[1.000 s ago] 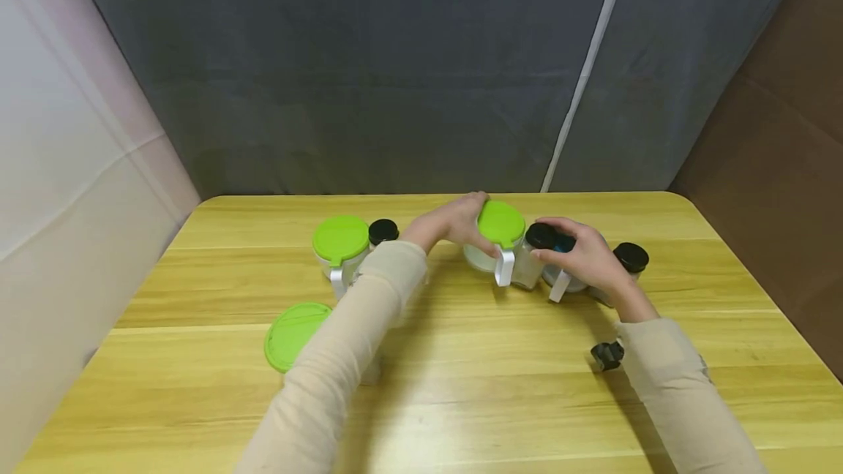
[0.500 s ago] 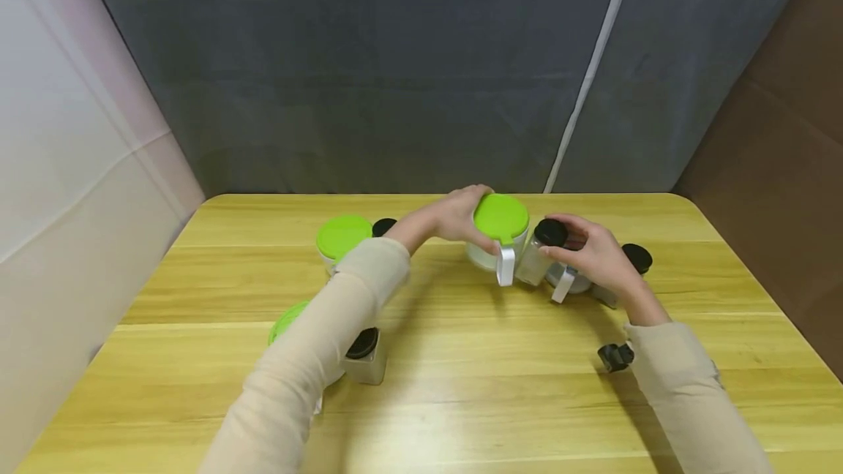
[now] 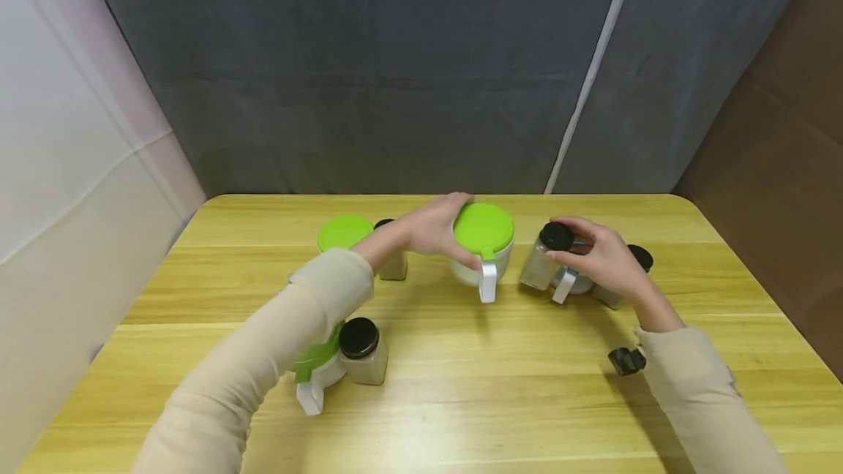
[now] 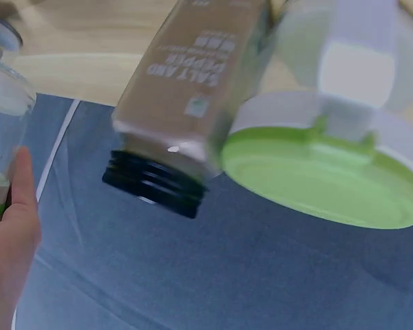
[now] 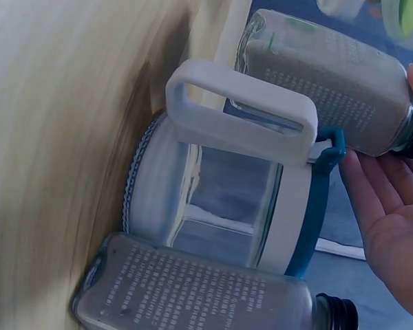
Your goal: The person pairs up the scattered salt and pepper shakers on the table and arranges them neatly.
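Note:
My left hand (image 3: 431, 229) grips a glass jar (image 3: 484, 229) with a green lid and white handle, fingers round its far left side. At the left wrist view's left edge, that jar (image 4: 3, 130) shows clear glass. With thumb and fingers, my right hand (image 3: 602, 258) holds a black-capped spice bottle (image 3: 540, 269) near its cap. This bottle (image 5: 323, 82) contains grey-brown powder and leans; whether its base touches the table I cannot tell. Close by stands a blue-lidded glass jar (image 5: 224, 185) with a white handle, then another spice bottle (image 5: 199, 289).
At the back left are a green-lidded jar (image 3: 345, 231) and a bottle (image 4: 193, 75) labelled salt and pepper. Nearer the front, another green-lidded jar (image 3: 323, 364) touches or nearly touches a black-capped bottle (image 3: 364, 357). The wooden table (image 3: 474, 401) meets a grey curtain behind.
My left hand has shifted left with the green-lidded jar, widening the gap to the held bottle. My right hand has moved slightly right with its bottle. The left sleeve uncovers the front bottle.

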